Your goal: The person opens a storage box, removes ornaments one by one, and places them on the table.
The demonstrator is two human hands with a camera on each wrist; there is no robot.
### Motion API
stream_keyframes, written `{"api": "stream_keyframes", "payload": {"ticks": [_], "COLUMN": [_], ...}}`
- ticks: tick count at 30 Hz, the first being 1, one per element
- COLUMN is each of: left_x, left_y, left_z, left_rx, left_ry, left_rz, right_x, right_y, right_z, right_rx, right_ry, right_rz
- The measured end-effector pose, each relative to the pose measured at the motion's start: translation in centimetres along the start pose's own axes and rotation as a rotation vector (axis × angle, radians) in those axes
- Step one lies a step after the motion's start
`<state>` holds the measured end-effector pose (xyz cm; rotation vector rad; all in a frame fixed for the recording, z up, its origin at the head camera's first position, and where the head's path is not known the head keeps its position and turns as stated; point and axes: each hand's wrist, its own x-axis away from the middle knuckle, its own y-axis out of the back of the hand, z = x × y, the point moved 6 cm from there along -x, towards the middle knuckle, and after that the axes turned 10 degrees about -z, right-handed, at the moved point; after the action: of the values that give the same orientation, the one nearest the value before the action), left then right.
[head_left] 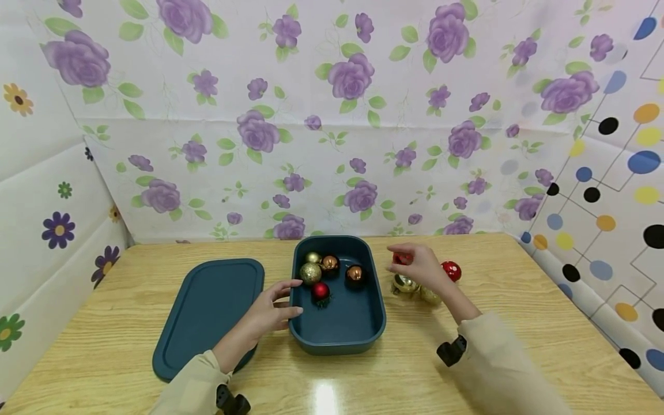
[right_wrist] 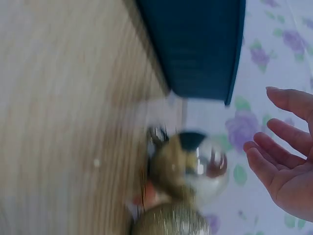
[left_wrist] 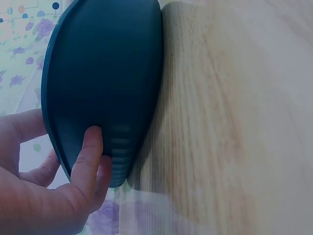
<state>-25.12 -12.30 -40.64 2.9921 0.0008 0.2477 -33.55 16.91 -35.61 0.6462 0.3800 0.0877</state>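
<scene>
My left hand point(head_left: 267, 311) touches the left side of a dark blue rectangular box point(head_left: 342, 347); in the left wrist view, its fingers point(left_wrist: 88, 156) lie against the outer wall and rim. Inside are a red bauble point(head_left: 320, 290), two copper baubles point(head_left: 355, 274) and two gold ones point(head_left: 310, 274). Right of the box, my right hand point(head_left: 422, 266) hovers with spread fingers over several baubles. A red bauble point(head_left: 402, 258) shows between its thumb and fingers in the head view, but the right wrist view shows nothing held. Close by are a shiny gold bauble point(right_wrist: 188, 164) and a glittery gold one point(right_wrist: 171, 220).
A dark blue lid point(head_left: 212, 311) lies flat on the wooden table point(head_left: 415, 369), left of the box. Another red bauble point(head_left: 451, 270) sits behind my right wrist. Flowered cloth point(head_left: 332, 173) hangs along the table's back edge, with patterned cloth on both sides.
</scene>
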Motion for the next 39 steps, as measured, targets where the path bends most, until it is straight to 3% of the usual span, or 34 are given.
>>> {"api": "stream_keyframes", "payload": {"ticks": [9,15,24,31,39], "left_x": [0.0,0.0,0.0,0.0,0.0], "left_y": [0.0,0.0,0.0,0.0,0.0], "left_z": [0.0,0.0,0.1,0.1,0.1], "left_rx": [-0.004,0.001,0.004,0.004,0.000], "left_ry": [0.000,0.002,0.001,0.001,-0.002], "left_rz": [-0.004,-0.006,-0.006,-0.010,-0.018], "right_x": [0.3,-0.1,-0.9,-1.2,-1.4], "right_y": [-3.3,-4.8,-6.8,-8.2,-9.1], "right_z": [2.4,3.0,4.8,5.2,5.3], "right_rx": [-0.058,-0.004,0.382,0.561,0.714], "right_ry": [0.094,0.132,0.347,0.385,0.421], "right_rz": [0.062,0.085,0.135,0.193,0.194]}}
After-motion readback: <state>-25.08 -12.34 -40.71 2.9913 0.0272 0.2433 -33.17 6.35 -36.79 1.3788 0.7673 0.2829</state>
